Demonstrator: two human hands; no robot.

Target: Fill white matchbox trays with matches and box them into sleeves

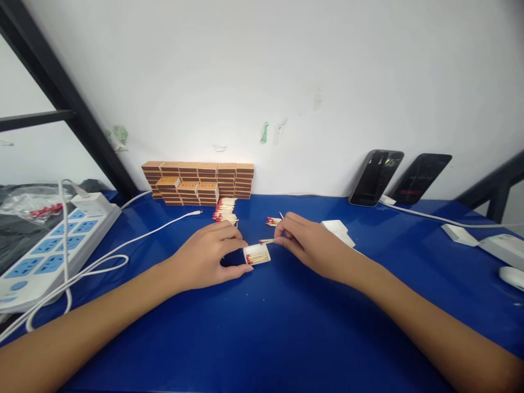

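A small white matchbox tray (257,254) with a few red-tipped matches in it lies on the blue table (262,327). My left hand (208,256) pinches the tray's left side between thumb and fingers. My right hand (311,243) is closed on a few matches (266,240) whose red tips point left over the tray's far edge. A loose pile of matches (225,212) lies just beyond my left hand, and a smaller bunch of matches (273,221) beyond my right fingers.
Stacked brown matchboxes (200,183) line the wall. A white power strip (49,248) with cables sits at left. White box sleeves (338,229) lie right of my right hand. Two phones (376,177) lean on the wall; a white charger (483,240) and mouse (511,275) sit far right.
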